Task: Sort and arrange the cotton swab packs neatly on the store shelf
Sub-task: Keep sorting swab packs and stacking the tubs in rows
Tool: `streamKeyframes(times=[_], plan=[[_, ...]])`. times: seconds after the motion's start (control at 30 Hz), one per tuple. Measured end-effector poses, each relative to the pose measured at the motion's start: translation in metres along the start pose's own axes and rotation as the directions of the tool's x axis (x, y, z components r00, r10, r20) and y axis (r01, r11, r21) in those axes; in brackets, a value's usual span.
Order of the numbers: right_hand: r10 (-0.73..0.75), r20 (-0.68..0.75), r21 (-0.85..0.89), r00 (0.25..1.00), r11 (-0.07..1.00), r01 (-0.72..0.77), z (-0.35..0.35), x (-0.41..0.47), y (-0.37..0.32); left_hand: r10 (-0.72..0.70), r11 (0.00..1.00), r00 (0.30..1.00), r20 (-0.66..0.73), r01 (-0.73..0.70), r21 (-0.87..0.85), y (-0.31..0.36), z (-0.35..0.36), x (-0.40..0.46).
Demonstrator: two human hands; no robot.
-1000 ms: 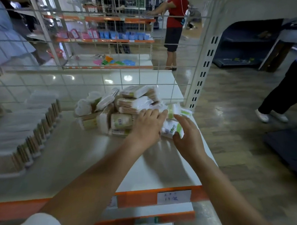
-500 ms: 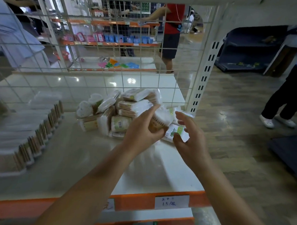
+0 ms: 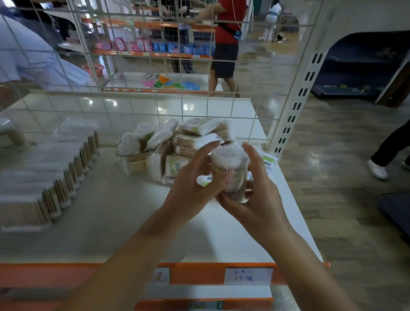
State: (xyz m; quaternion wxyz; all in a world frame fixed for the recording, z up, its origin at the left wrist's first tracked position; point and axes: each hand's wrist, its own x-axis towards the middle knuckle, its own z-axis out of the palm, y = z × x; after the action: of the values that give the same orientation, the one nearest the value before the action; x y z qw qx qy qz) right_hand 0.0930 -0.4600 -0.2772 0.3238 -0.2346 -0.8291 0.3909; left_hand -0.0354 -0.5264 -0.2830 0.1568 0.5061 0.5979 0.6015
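1. Nearest me, at 6 o'clock, runs the orange shelf edge point(image 3: 194, 276) with a handwritten price label point(image 3: 248, 276).
2. My left hand point(image 3: 193, 187) and right hand point(image 3: 256, 200) both curl around one cotton swab pack point(image 3: 230, 173), held upright above the white shelf point(image 3: 116, 217), white tips on top.
3. Just beyond, at 12 o'clock, lies a loose heap of cotton swab packs point(image 3: 176, 147), some flat, some tilted.
4. At 9 o'clock, a neat row of packs point(image 3: 45, 179) stands on edge, blurred.
5. Behind the heap rises the wire grid point(image 3: 156, 59).
6. Farthest, a person in a red shirt point(image 3: 228, 27) stands at another shelf.
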Motion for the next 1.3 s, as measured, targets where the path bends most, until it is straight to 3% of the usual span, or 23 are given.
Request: streamKeyframes(times=[0.1,0.2,0.3,0.4,0.83,1.3], plan=[[-0.016,-0.037,0.000,0.999,1.000,0.016,0.000,0.003,-0.002,0.084,0.953,0.993,0.086,-0.106,0.285,0.000,-0.015,-0.004],[-0.009,-0.067,0.011,0.998,1.000,0.009,0.004,0.009,-0.005,0.212,0.752,0.969,0.125,-0.244,0.612,-0.002,-0.036,-0.010],[-0.003,-0.084,0.030,0.996,1.000,0.006,0.014,0.015,-0.010,0.236,0.570,0.959,0.157,-0.268,0.777,-0.005,-0.062,-0.018],[-0.016,-0.097,0.035,0.995,0.999,0.019,0.027,0.022,-0.019,0.200,0.453,0.968,0.152,-0.229,0.861,-0.007,-0.089,-0.027],[-0.111,-0.105,0.045,0.988,0.992,0.116,0.152,0.049,-0.102,0.066,0.429,0.995,0.075,-0.096,0.898,-0.013,-0.243,-0.064],[-0.144,-0.040,0.052,0.989,0.988,0.146,0.299,0.064,-0.189,0.077,0.433,0.997,0.019,-0.050,0.900,-0.038,-0.406,-0.099]])
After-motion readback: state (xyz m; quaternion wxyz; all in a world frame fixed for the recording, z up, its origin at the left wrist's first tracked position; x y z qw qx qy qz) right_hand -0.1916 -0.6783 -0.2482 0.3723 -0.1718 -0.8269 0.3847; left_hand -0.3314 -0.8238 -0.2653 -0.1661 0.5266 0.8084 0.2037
